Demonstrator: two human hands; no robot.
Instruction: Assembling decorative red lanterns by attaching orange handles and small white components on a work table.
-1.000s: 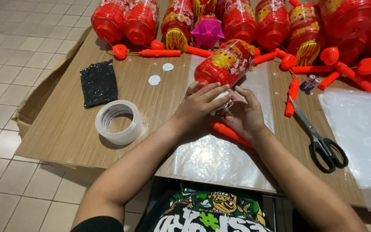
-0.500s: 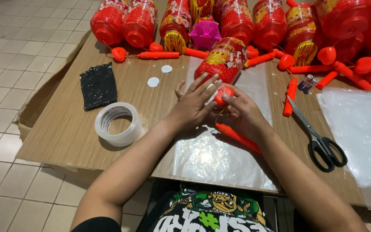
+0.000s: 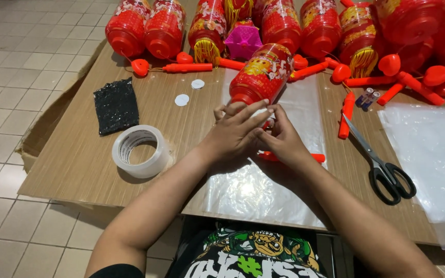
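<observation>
At the centre of the frame, my left hand and right hand meet at the near end of the red lantern lying on the desk, fingers closed around its base. Tape roll sits left, scissors right.

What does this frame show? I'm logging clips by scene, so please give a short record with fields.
surface: wooden table
left hand: on the near end of the red lantern
right hand: at the same end, fingertips meeting the left's
under hands: clear plastic sheet
left of hands: tape roll, black glittery patch
right of hands: scissors, two batteries
far edge: row of red lanterns
</observation>
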